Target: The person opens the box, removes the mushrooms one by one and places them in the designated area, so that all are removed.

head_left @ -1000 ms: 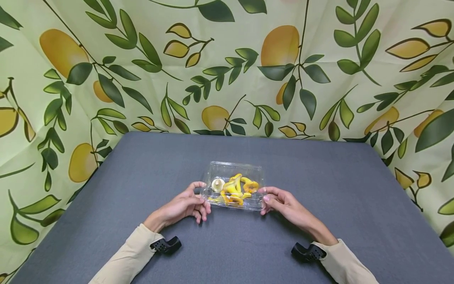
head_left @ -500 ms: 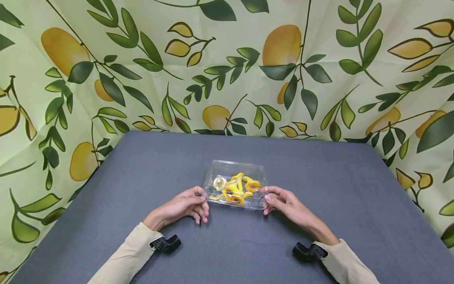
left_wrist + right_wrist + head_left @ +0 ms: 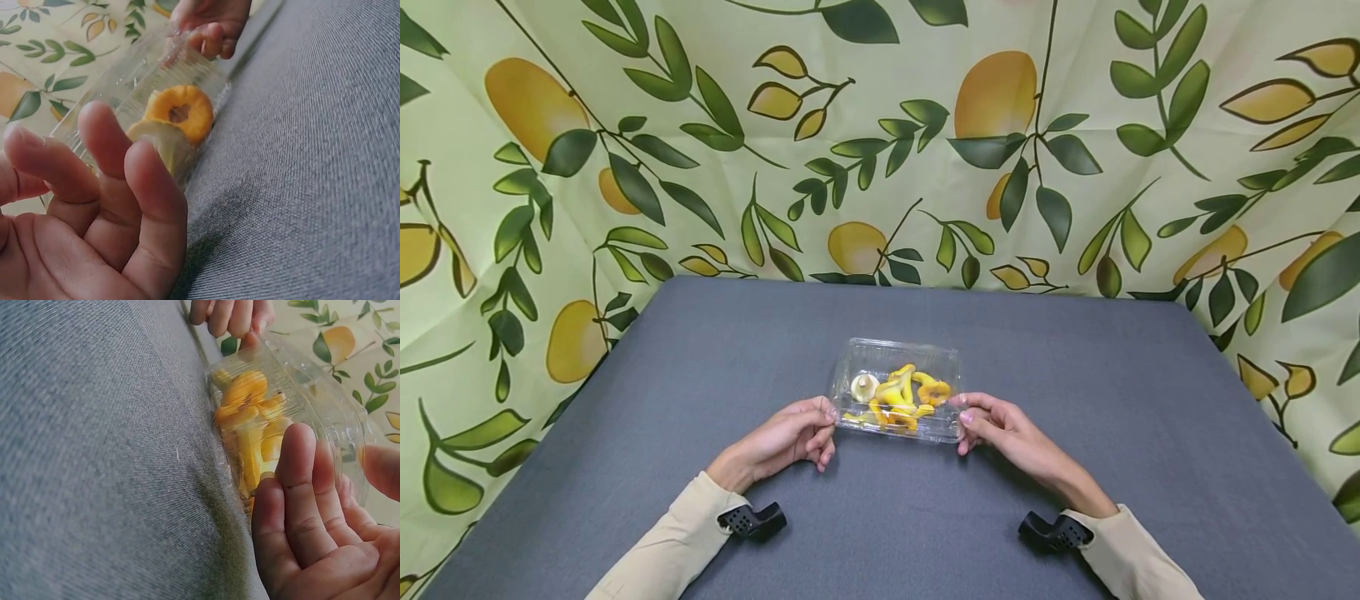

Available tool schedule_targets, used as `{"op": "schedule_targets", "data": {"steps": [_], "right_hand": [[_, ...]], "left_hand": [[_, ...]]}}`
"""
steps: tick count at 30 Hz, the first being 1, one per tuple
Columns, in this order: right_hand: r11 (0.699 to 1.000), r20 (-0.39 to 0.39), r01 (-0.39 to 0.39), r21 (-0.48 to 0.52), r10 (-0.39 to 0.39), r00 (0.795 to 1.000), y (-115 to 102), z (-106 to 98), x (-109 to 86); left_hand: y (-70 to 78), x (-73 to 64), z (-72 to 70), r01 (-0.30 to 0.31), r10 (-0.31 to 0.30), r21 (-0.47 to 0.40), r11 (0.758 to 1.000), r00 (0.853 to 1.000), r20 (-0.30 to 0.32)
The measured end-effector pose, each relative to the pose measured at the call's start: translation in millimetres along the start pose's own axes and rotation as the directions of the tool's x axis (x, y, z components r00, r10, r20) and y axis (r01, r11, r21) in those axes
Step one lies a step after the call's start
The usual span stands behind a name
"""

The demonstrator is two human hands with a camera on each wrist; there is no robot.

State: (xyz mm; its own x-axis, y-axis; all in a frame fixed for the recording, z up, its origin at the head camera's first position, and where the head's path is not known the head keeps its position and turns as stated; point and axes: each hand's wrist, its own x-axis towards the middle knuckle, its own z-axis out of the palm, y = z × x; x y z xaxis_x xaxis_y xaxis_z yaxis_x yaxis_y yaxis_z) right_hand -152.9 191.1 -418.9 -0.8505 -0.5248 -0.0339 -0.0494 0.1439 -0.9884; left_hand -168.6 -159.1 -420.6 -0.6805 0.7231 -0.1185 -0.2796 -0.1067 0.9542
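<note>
A clear plastic clamshell container (image 3: 928, 355) sits mid-table in the head view. Through its walls show several yellow, chanterelle-like mushrooms (image 3: 895, 392) and one round white mushroom (image 3: 864, 387). My left hand (image 3: 786, 437) pinches its near left corner between thumb and index finger, with the other fingers curled below. At the opposite end, my right hand (image 3: 1011, 435) holds the right side, thumb in front and index finger along the edge. In the left wrist view an orange ring-shaped piece (image 3: 181, 114) shows through the plastic wall.
The grey cloth-covered table (image 3: 880, 525) spreads around the container. Behind it hangs a pale curtain (image 3: 715, 200) printed with leaves and yellow fruit. Each wrist carries a black camera mount, such as the left mount (image 3: 752, 521).
The container shifts slightly right and away early on, then stays still. My left index finger lifts from its side; the left fingers then draw together and pinch the corner. My right hand keeps its hold.
</note>
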Motion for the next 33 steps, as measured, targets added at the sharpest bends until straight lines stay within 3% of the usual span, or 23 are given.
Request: {"op": "schedule_targets", "data": {"steps": [12, 26, 33], "right_hand": [[1.000, -0.007, -0.013, -0.005, 0.013, 1.000, -0.4, -0.1, -0.6], [1.000, -0.012, 0.010, 0.002, -0.010, 1.000, -1.2, 0.7, -0.4], [0.998, -0.061, -0.028, -0.061, 0.024, 0.998, -6.1, 1.5, -1.1]], "left_hand": [[0.1, 0.0, 3.0, 0.026, -0.026, -0.002, 1.000, 0.999, -0.026], [1.6, -0.1, 2.9, 0.085, -0.081, 0.084, 0.993, 0.996, -0.048], [3.5, -1.0, 3.1, 0.114, -0.106, 0.132, 0.985, 0.992, -0.069]]}}
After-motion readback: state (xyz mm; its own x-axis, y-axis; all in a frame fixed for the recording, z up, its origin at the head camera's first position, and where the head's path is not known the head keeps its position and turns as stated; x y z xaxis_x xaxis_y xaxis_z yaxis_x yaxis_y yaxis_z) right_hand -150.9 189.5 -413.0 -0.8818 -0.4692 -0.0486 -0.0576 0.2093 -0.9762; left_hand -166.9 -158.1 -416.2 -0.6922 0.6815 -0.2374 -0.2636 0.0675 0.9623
